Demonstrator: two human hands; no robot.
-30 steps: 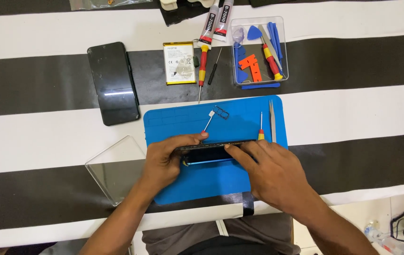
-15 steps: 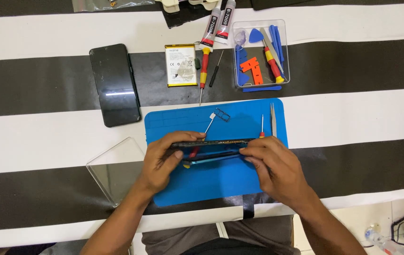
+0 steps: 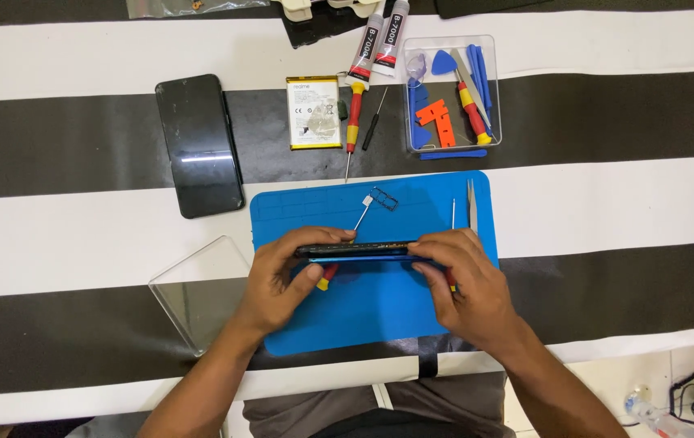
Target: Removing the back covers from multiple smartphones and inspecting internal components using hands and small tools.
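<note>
Yellow-labelled flat battery (image 3: pixel 314 112) above blue mat (image 3: pixel 379 316), beside glue tubes (image 3: pixel 375 36)

Bright, even light falls from above onto my worktop (image 3: pixel 79 235); shadows are faint and soft. At ten o'clock the black screen panel (image 3: pixel 199 146) carries a pale glare streak. Everything looks sharp, undistorted.

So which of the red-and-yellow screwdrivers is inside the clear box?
The one lying diagonally in the clear plastic box, the boxed screwdriver; the other screwdriver lies on the striped cloth beside the battery.

Phone (image 3: pixel 355 250) now tilted on edge.
</note>
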